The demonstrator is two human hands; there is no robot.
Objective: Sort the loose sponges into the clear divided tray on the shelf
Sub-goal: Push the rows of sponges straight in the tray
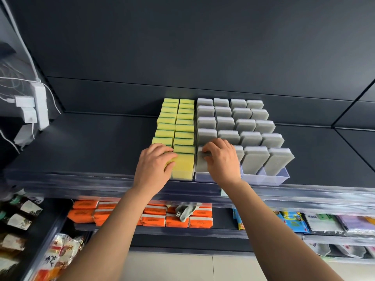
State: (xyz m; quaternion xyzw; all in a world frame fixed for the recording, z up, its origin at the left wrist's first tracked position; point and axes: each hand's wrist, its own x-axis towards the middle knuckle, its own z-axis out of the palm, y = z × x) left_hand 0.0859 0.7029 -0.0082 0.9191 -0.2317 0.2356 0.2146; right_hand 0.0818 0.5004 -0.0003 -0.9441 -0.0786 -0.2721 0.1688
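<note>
Left hand [153, 163]: I see fingers curled on the front yellow sponge [183, 165], left lane.
Right hand [220, 157]: pinching the front grey sponge [202, 164], partly seated.
Tray [274, 176]: on the shelf [101, 151], lanes nearly full.
Technique: I'd press each sponge straight down, upright, flush with its row.

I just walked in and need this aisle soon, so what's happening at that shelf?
A person is filling a clear divided tray on the shelf. The left hand presses on the front yellow sponges; the right hand grips a grey sponge in the front row. Both colour blocks look nearly full.
</note>
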